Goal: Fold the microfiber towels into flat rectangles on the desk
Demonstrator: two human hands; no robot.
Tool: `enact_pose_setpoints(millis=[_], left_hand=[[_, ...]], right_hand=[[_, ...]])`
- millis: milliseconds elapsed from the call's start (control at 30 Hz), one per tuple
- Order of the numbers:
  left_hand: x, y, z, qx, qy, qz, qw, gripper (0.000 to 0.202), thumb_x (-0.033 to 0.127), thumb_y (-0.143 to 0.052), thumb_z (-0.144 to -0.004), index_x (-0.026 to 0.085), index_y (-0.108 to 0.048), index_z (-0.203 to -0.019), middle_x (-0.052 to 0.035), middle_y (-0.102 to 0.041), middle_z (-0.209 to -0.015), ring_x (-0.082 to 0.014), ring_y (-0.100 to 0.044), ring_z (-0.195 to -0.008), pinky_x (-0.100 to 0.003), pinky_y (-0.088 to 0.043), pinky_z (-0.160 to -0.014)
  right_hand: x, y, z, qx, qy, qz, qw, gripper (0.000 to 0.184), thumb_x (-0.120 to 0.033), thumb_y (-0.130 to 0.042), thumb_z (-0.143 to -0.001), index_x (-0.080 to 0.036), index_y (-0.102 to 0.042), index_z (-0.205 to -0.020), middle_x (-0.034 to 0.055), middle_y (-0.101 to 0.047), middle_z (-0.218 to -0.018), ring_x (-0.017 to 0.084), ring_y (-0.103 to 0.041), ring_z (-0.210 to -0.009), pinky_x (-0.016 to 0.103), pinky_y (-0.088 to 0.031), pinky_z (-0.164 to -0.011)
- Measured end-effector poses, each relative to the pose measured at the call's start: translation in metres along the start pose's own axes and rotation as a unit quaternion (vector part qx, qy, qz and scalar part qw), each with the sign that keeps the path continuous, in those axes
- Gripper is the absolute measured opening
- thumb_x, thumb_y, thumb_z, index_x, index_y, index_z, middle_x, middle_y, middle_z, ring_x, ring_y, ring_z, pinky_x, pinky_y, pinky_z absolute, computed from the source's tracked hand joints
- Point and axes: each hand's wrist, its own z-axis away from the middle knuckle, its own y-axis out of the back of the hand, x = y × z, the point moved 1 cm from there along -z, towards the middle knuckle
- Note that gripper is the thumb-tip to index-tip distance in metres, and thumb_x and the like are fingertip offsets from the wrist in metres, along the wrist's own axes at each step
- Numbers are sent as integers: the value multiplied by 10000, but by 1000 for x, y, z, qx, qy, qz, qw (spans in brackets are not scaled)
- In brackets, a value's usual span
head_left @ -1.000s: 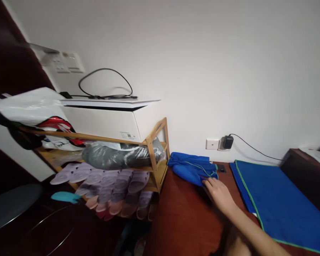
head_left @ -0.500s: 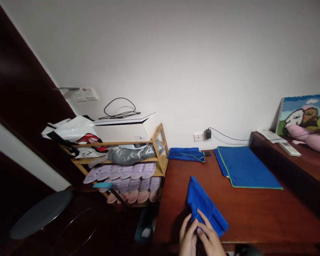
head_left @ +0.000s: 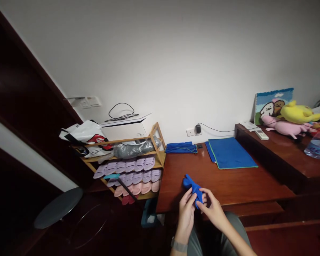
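A blue cloth (head_left: 192,185), bunched and folded small, is held between both hands above the front edge of the wooden table. My left hand (head_left: 186,210) grips its lower left side, fingers closed on it. My right hand (head_left: 212,210) pinches the right side of the cloth between thumb and fingers. Some of the fingers are hidden behind the fabric. Farther back on the table lie a narrow folded blue cloth (head_left: 180,148) and a larger flat blue cloth (head_left: 232,153) with green edging.
Left of the table (head_left: 173,192) stands a wooden rack (head_left: 160,142) with rows of slippers and a white box (head_left: 125,131) on top. A round stool (head_left: 59,208) is at lower left. On the right-hand ledge are plush toys (head_left: 296,113) and a plastic bottle (head_left: 317,147).
The cloth in my hands has gone from a larger, flatter folded shape to a compact bunch. The view has shifted, so more of the right-hand ledge and my forearms show.
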Motion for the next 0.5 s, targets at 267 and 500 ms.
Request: enact_pose_setpoints(millis=[267,500], left_hand=[[9,-12,4,17,13,25,999,611,344,-949,-650,178,-773,-1210,-163,-789,-1199,-335,-747,-1126,-388,-591,-942],[18,-26,10,-52,-70,-68,994,697,422,-918,-747,262,-657,-1372,-140,-729,-1360,-322,-663,-1302,-441,-495,-1129]], right_hand=[[-31,16,-1,-7,-57,-143,988,562,-618,-893,-700,-242,-757,-1095,74,-756,-1064,248,-704,-973,382,-560,-897],[-42,16,-6,2,-77,-180,981,556,-558,-942,-660,-241,-773,-1083,59,-764,-1055,234,-691,-982,350,-533,-882]])
